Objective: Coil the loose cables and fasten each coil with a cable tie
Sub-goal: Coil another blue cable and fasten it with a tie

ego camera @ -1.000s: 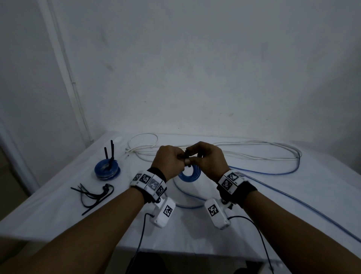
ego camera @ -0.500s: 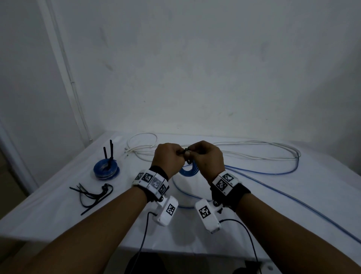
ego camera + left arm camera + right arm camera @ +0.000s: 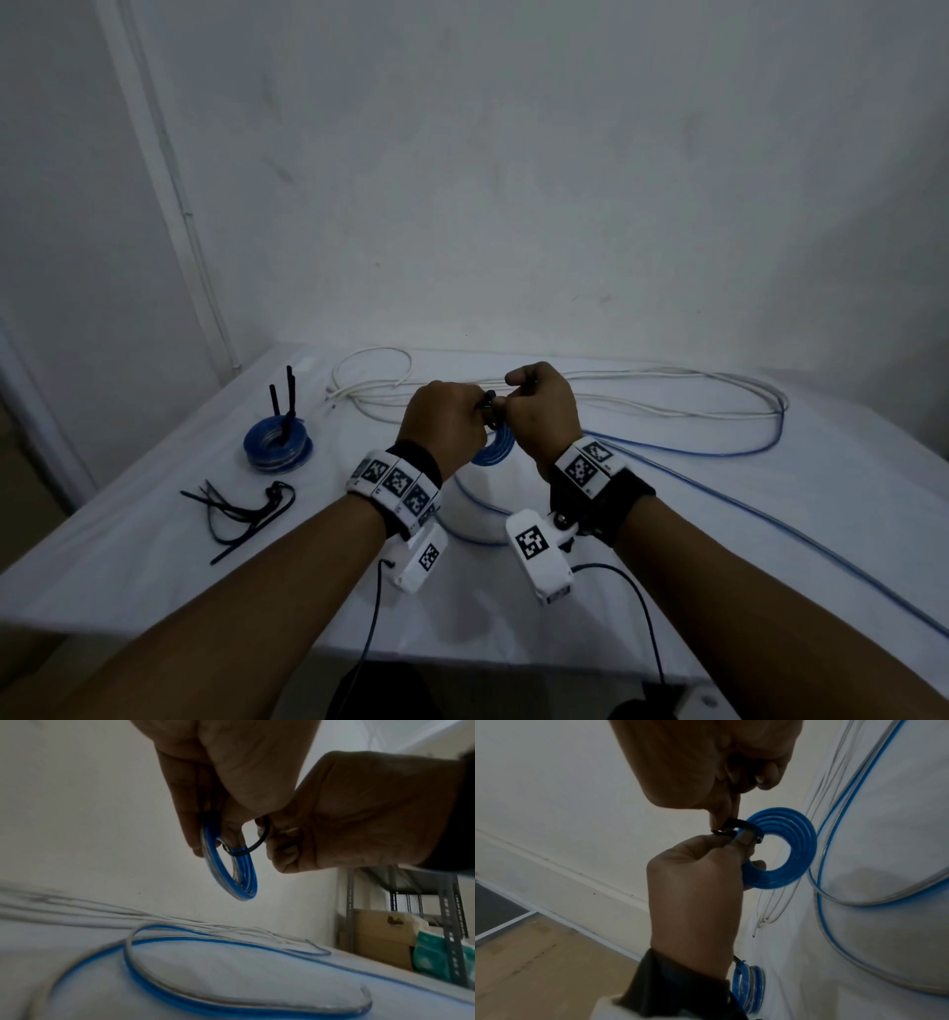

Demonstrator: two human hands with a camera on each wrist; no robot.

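Above the white-covered table (image 3: 154, 565), the left hand (image 3: 444, 429) and right hand (image 3: 544, 411) meet knuckle to knuckle, and between them hangs a small blue coil (image 3: 495, 447), clear of the cloth. The left fingers (image 3: 190, 805) are curled round the top of the coil, pinching its turns together; the right fingers (image 3: 285, 845) are curled on a black cable tie (image 3: 259, 841) that loops through the coil's middle and around its turns, still a slack ring and not drawn tight. In the right wrist view the tie's head sits pinched between fingertips of both hands, just beside the coil's upper edge. Directly beneath the hands a loose blue cable (image 3: 770, 529) curves on the table and trails off toward the near right edge, and another stretch arcs round the far right side. Behind the hands lies a loose white cable (image 3: 667, 406) in long flat loops, close to the wall (image 3: 513, 180). Well apart to the left sits a finished blue coil (image 3: 277, 447), already bound, with two black tie tails standing upright from it. Nearer the front edge on that side is a small heap of spare black ties (image 3: 241, 514). In the left wrist view a metal shelf (image 3: 447, 912) holding a cardboard box (image 3: 380, 939) stands beyond the table's right end.
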